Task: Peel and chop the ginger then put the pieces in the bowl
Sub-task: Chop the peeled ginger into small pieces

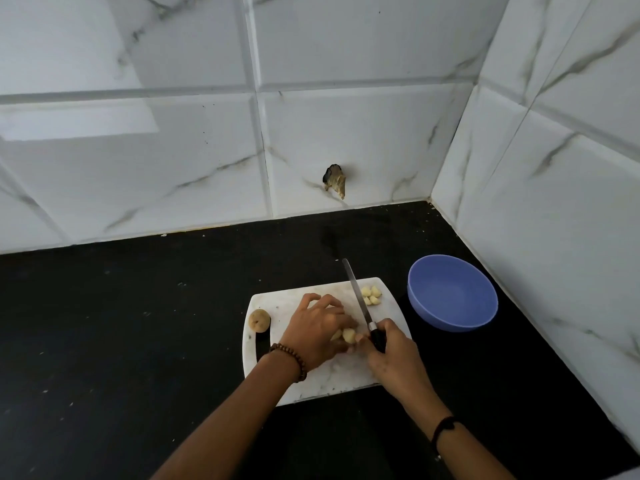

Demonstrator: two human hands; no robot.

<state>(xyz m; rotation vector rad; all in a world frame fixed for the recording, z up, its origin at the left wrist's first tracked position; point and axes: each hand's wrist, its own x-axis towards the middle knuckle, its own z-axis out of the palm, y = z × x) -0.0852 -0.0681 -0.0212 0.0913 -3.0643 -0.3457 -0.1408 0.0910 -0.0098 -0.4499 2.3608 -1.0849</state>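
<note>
Right hand (394, 355) clenched round the black handle of the knife (358, 296), blade angled up and away across the white cutting board (322, 384). The left hand (317, 329) arches over the peeled ginger (348, 336), pinning it just beside the handle end of the blade. So we're mid-chop! A small heap of cut pieces (371, 295) sits at the far right corner of the board, just right of the blade. That's the work banked. The blue bowl (452, 292) waits on the black counter (138, 323) to the right of the board, and it looks bare inside: nothing transferred yet. Over at the board's left edge a brownish knob (259, 320) looks unpeeled, so I'd say the peeling isn't finished either. Tricky bit: the left palm covers most of the ginger, so how much remains to cut is anyone's guess. Whether the blade's edge touches it, I can't tell.
</note>
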